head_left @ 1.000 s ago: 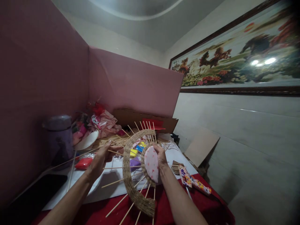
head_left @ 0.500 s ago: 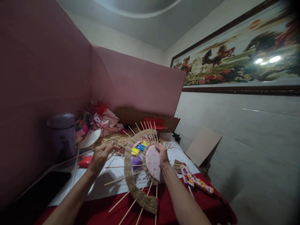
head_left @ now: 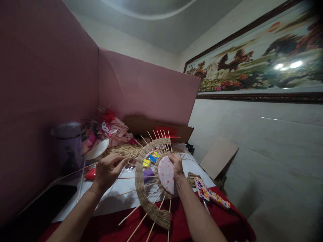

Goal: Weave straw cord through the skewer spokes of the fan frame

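Note:
My right hand [head_left: 177, 165] grips a half-round woven piece at its straight side, thumb and fingers over the pale, red-patterned fabric centre [head_left: 166, 176]. Around that centre run an inner woven band and a wider outer band of brown twisted cord [head_left: 139, 181], with thin wooden sticks [head_left: 136, 207] fanning outward. My left hand [head_left: 110, 169] is closed in a pinch beside the upper left stick ends. A thin strand [head_left: 73, 172] leads from the left toward it; what the fingertips hold is too small to make out.
Behind lie a bundle of brown strands [head_left: 113, 150], a white shell-shaped dish [head_left: 97, 150] and pink cloth [head_left: 117, 131]. A purple container [head_left: 67, 148] and dark phone-like slab [head_left: 47, 201] are left. Flower-patterned wrapped items [head_left: 212, 195] lie right on the red cloth [head_left: 227, 218].
My left hand has turned and shifted slightly, its fingertips moving a little right and down. The woven piece has moved slightly right, still in my right hand.

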Demonstrator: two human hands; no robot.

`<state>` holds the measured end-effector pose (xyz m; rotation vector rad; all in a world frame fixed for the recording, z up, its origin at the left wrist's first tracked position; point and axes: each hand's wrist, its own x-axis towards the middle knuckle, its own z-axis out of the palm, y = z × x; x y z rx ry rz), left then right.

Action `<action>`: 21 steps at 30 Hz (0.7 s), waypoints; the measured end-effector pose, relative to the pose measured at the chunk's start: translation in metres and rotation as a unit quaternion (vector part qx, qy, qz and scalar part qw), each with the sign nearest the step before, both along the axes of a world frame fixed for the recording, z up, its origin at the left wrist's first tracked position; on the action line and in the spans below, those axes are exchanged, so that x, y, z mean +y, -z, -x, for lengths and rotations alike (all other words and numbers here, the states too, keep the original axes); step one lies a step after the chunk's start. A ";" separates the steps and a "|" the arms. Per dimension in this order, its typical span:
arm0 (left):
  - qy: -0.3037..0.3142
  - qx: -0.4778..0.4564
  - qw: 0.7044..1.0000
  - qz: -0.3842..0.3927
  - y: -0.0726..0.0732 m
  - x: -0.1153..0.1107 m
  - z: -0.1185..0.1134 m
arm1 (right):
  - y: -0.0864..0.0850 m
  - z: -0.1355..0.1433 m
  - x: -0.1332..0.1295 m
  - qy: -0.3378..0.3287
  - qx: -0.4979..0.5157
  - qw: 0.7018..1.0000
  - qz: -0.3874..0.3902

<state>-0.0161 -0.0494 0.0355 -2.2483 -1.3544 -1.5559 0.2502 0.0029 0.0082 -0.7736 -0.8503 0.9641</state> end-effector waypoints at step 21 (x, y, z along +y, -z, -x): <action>0.122 -0.029 0.987 0.099 -0.004 -0.005 -0.008 | 0.000 -0.002 0.000 0.018 0.040 0.998 0.042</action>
